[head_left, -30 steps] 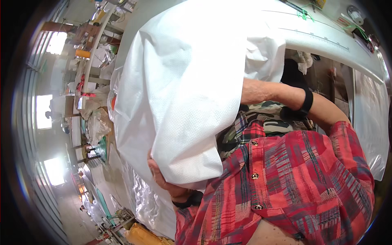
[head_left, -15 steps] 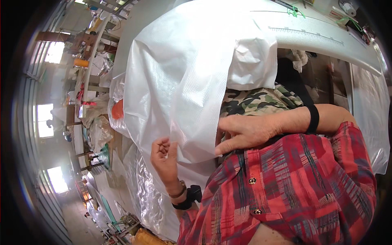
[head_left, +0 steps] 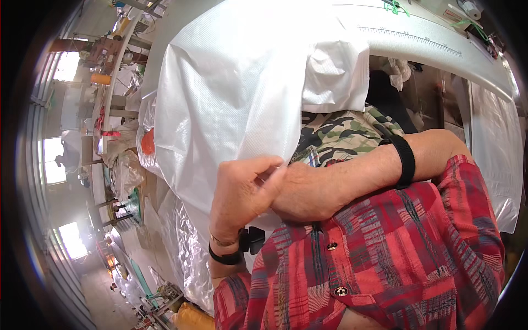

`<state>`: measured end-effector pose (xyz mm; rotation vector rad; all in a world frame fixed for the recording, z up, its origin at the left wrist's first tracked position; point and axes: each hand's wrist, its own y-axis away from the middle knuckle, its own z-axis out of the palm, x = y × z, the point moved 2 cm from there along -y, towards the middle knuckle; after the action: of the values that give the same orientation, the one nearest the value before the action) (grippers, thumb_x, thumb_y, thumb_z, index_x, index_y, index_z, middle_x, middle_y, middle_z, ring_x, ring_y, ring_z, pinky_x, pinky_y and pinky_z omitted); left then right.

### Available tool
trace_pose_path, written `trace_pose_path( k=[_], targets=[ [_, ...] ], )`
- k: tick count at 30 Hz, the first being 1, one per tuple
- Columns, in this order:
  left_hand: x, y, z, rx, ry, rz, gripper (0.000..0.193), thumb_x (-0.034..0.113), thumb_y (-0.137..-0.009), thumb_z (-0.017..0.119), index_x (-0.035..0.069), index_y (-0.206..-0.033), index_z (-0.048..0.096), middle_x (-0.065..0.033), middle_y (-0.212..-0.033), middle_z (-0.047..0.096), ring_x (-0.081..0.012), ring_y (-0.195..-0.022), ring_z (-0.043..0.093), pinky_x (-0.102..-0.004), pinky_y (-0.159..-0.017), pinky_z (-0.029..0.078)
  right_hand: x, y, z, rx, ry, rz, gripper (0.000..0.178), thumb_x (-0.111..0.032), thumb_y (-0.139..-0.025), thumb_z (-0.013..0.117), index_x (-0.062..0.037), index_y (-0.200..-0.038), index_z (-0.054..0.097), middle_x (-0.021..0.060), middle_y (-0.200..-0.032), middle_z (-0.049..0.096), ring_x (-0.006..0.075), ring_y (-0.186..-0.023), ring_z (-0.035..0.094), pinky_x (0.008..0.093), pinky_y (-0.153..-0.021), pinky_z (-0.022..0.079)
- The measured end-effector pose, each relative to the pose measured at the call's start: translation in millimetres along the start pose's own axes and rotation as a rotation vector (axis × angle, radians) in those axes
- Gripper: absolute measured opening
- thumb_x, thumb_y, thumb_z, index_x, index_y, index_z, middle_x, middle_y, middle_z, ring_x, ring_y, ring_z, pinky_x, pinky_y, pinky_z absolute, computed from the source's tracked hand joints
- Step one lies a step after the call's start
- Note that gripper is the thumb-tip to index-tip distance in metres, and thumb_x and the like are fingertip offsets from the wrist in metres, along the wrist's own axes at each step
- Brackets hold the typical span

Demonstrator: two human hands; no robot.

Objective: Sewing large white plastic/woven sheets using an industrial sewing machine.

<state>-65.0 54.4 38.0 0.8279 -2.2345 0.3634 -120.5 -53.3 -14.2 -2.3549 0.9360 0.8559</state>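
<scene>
A large sheet of white woven plastic (head_left: 220, 104) drapes off the table toward my body, creased and shiny. At its near right edge my left hand (head_left: 242, 190) is closed, thumb and forefinger pinched together at the sheet's border. My right hand (head_left: 300, 192) reaches across my front to the same spot. Its back and wrist show, but its fingers are hidden behind my left hand, so what they hold cannot be seen. A smaller white flap (head_left: 335, 77) of similar plastic hangs over the table edge, above my camouflage-patterned trousers (head_left: 341, 132).
The pale table (head_left: 434, 52) carries a printed ruler scale along its near edge. Green cord (head_left: 396, 7) lies at its back. Clear plastic sheeting (head_left: 495, 154) hangs at the right. Crumpled clear film (head_left: 192, 247) lies at my left, with cluttered benches and an orange spool (head_left: 100, 79) beyond.
My left hand has risen and moved right to the sheet's edge, closing there. My right hand has shifted left, and its fingers have gone out of sight behind the left.
</scene>
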Motion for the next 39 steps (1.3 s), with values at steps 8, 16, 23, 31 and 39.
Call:
trace_pose_path(
  k=[8, 16, 23, 31, 39],
  targets=[
    [-15.5, 2.2, -20.0, 0.095, 0.319, -0.245, 0.014, 0.001, -0.091, 0.051, -0.003, -0.096, 0.063, -0.0064, -0.087, 0.064, -0.0072, -0.073, 0.058, -0.0227, -0.064, 0.046, 24.4, 27.7, -52.2, -0.047, 0.066, 0.180, 0.016, -0.016, -0.079, 0.059, -0.0022, -0.081, 0.066, 0.0183, -0.074, 0.068, 0.0371, -0.074, 0.068, 0.0465, -0.065, 0.053],
    [-22.9, -25.3, -64.3, 0.499, 0.554, -0.053, 0.017, 0.004, -0.089, 0.045, -0.002, -0.093, 0.060, 0.0007, -0.084, 0.059, -0.0048, -0.076, 0.050, -0.0179, -0.071, 0.040, 117.4, 65.9, -135.1, 1.104, -0.502, 0.572, 0.062, -0.029, -0.096, 0.056, 0.0125, -0.138, 0.037, 0.0215, -0.136, 0.047, 0.0214, -0.103, 0.065, 0.0258, -0.076, 0.053],
    [-5.9, -42.1, -79.6, 0.516, 0.669, 0.042, 0.020, 0.003, -0.086, 0.043, -0.003, -0.092, 0.061, -0.0028, -0.084, 0.061, -0.0070, -0.074, 0.054, -0.0211, -0.071, 0.043, 133.8, 53.1, -167.3, 1.104, -0.847, 0.615, 0.057, -0.024, -0.096, 0.058, 0.0118, -0.135, 0.037, 0.0208, -0.132, 0.049, 0.0238, -0.093, 0.069, 0.0275, -0.063, 0.053],
    [-16.1, -42.9, -78.1, 0.504, 0.688, 0.037, 0.019, 0.003, -0.086, 0.044, -0.003, -0.089, 0.061, -0.0009, -0.079, 0.059, -0.0052, -0.070, 0.051, -0.0188, -0.066, 0.040, 157.7, 49.8, -164.7, 1.071, -1.081, 0.633, 0.031, -0.025, -0.096, 0.059, 0.0016, -0.112, 0.062, -0.0008, -0.087, 0.059, 0.0058, -0.064, 0.053, 0.0246, -0.062, 0.050],
    [-17.0, -26.6, -51.9, 0.499, 0.531, 0.029, 0.015, 0.004, -0.083, 0.045, -0.001, -0.083, 0.059, -0.0004, -0.078, 0.058, -0.0061, -0.070, 0.049, -0.0198, -0.066, 0.038, 84.7, 63.3, -107.0, 0.821, -1.011, 0.318, 0.029, -0.023, -0.089, 0.068, 0.0007, -0.106, 0.070, 0.0093, -0.114, 0.069, 0.0167, -0.109, 0.061, 0.0320, -0.099, 0.042]
  ],
)
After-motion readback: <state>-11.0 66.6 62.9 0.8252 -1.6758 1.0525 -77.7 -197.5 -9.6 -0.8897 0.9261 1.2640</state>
